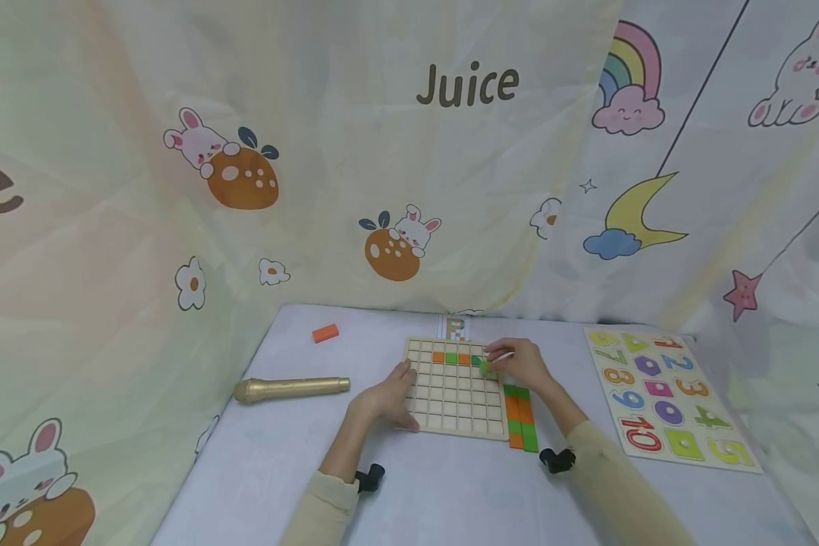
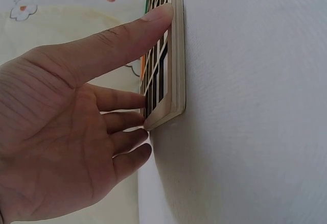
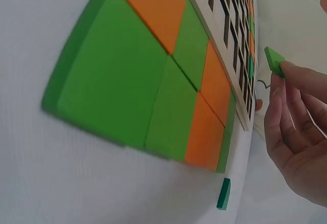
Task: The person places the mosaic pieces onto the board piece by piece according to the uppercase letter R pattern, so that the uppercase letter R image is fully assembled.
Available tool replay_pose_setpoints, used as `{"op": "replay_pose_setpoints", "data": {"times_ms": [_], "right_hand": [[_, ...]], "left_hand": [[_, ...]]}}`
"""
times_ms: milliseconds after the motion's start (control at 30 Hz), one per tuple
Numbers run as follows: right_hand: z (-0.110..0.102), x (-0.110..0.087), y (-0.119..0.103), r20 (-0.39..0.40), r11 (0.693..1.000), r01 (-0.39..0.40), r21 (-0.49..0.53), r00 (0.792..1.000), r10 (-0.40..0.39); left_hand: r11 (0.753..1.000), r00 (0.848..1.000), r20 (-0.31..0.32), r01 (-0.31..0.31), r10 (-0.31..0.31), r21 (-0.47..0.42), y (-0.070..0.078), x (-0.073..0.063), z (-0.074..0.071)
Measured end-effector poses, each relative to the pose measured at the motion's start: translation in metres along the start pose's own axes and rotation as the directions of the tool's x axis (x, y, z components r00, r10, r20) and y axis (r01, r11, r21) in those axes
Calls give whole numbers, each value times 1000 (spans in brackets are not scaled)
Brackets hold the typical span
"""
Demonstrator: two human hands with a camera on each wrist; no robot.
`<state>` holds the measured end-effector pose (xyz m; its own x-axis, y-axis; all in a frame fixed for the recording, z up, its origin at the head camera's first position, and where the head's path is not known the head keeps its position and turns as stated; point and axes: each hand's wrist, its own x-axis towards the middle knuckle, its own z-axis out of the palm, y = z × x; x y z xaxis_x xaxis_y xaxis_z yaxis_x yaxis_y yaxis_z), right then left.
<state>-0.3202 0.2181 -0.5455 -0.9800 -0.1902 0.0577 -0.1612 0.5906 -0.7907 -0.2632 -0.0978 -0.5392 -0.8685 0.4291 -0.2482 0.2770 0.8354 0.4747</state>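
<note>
A wooden grid board (image 1: 450, 409) lies on the white table, one row holding orange, green, orange and dark green tiles (image 1: 463, 359). My left hand (image 1: 385, 398) rests against the board's left side, thumb near the front left corner and fingers fairly straight along the edge. In the left wrist view the thumb (image 2: 127, 40) touches the board's rim. Above the board's back right part, my right hand (image 1: 524, 364) pinches a green square tile (image 3: 274, 60) between thumb and fingertips, close to the end of the tile row.
Green and orange tiles (image 1: 521, 409) lie side by side along the board's right edge. A small dark green piece (image 3: 224, 193) sits beyond them. Left stand a gold microphone (image 1: 293, 389) and an orange block (image 1: 325, 333); right, a number puzzle board (image 1: 676, 402). A patterned card (image 1: 455, 327) lies behind.
</note>
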Motion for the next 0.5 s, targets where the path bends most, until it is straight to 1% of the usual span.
{"op": "replay_pose_setpoints", "data": {"times_ms": [67,267,400,500], "right_hand": [[3,2,-2,1,1000,-7,9,1000,7],[11,4,-7,9,999,17,48,1000,-17],[16,3,-11,10,997,26,79,1000,-27],[20,3,-12,23,995,12,98,1000,-14]], "left_hand": [[1000,1000,2,1,-1,-1,0,0,-1],[1000,1000,4,3,-3,-13,1,-1,-5],[1000,1000,1,3,-3,-26,2,-2,-4],[999,1000,8,7,-7,-38,2,-2,-2]]}}
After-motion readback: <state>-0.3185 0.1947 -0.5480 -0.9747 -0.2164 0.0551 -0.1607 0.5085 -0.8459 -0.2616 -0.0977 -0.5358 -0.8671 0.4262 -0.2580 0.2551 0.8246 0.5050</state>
